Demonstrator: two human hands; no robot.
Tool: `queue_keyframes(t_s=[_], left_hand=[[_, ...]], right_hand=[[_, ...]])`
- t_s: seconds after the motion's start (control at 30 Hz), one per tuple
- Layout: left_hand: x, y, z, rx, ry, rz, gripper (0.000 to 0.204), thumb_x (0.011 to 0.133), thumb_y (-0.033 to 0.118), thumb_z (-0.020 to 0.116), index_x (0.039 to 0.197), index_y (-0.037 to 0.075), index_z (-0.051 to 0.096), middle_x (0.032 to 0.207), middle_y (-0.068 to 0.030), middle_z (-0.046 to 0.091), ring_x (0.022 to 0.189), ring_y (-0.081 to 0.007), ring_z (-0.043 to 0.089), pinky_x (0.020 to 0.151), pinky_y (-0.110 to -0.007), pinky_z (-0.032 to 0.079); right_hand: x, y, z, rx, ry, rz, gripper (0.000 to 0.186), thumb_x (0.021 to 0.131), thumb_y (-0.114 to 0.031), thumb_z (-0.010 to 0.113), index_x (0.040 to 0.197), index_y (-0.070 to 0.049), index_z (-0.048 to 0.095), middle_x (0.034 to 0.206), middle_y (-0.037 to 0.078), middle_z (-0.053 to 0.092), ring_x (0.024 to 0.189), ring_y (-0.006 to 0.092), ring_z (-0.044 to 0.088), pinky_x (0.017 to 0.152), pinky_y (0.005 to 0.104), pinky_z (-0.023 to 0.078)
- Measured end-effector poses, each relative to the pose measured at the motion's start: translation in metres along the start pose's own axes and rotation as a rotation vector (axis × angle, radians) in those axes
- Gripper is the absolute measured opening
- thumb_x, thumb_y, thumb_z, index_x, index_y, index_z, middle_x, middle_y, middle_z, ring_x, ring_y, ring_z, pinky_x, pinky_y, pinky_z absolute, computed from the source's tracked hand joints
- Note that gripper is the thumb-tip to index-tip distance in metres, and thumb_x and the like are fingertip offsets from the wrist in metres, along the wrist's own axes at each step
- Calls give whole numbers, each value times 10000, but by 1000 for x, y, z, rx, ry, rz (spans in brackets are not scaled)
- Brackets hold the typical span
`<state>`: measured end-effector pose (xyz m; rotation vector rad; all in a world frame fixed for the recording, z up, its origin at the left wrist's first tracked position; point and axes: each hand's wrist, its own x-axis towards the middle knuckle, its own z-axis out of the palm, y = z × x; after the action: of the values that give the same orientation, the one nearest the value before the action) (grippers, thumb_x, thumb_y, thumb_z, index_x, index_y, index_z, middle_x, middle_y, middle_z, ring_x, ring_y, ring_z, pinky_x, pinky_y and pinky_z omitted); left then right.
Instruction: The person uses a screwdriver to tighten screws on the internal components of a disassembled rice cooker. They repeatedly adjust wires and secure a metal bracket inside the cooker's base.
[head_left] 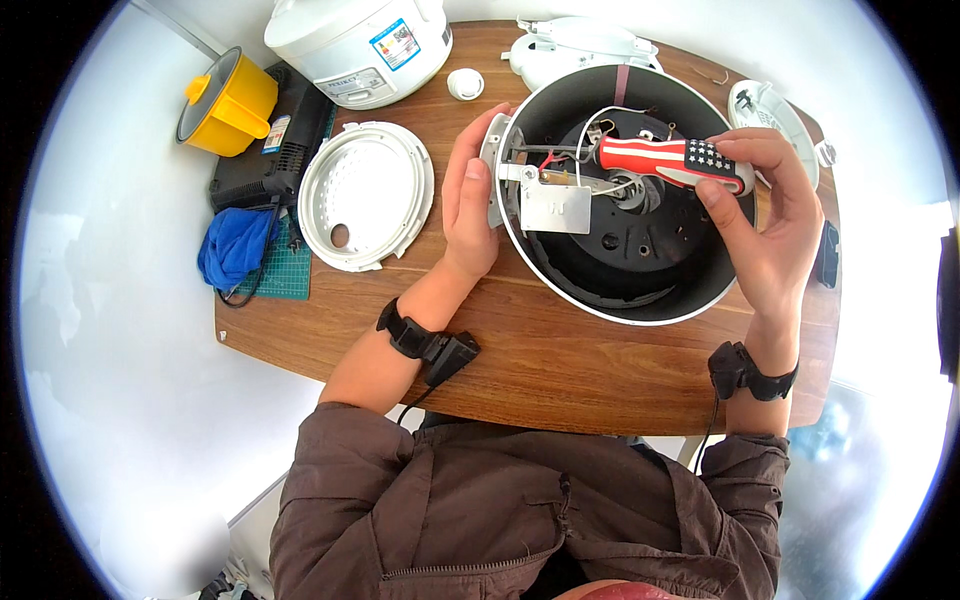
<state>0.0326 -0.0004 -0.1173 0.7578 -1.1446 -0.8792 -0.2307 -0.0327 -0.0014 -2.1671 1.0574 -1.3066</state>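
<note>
The round cooker body (545, 262) has a dark inside and a white rim. Inside it are white and red wires, a black base with holes and a silver metal plate (570, 215). My right hand (775, 215) is closed on the handle of a screwdriver (650, 156), red, white and black with white stars. Its shaft points left across the cooker toward a white plastic panel (494, 170) on the cooker's left side. Around that panel my left hand (470, 215) is closed, fingers behind it and thumb on the near face. Whether the tip meets a screw cannot be made out.
Left of the cooker lies a white perforated round cover (366, 197). Behind stand a white appliance housing (360, 50) and a small white cap (465, 84). A yellow container (232, 105) rests on a black case (255, 165), near a blue cloth (235, 247). White plastic parts (580, 48) lie beyond.
</note>
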Motion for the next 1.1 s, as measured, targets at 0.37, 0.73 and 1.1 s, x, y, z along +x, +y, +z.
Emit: queue_keyframes(t_s=[0.37, 0.73, 1.1], left_hand=[[-1, -3, 0, -9, 1, 17, 587, 1090, 364, 371, 1497, -58, 396, 1477, -200, 511, 1360, -257, 507, 1152, -381, 384], [0, -6, -4, 70, -20, 24, 628, 1084, 405, 333, 1514, -52, 361, 1527, -205, 456, 1360, -280, 530, 1136, -425, 454], [1, -3, 1, 55, -18, 31, 650, 1077, 424, 346, 1518, -53, 352, 1521, -199, 458, 1361, -265, 521, 1129, -404, 446]], right_hand=[[-1, 3, 1, -27, 6, 0, 231, 811, -97, 821, 991, -24, 697, 942, 33, 708, 898, 139, 649, 873, 297, 501], [0, -8, 2, -102, -10, 80, 263, 834, -142, 822, 1034, -22, 702, 937, 55, 726, 883, 152, 668, 846, 310, 514], [11, -17, -3, -408, -289, -90, 199, 959, -198, 680, 1103, -62, 694, 914, 80, 665, 884, 264, 622, 861, 368, 409]])
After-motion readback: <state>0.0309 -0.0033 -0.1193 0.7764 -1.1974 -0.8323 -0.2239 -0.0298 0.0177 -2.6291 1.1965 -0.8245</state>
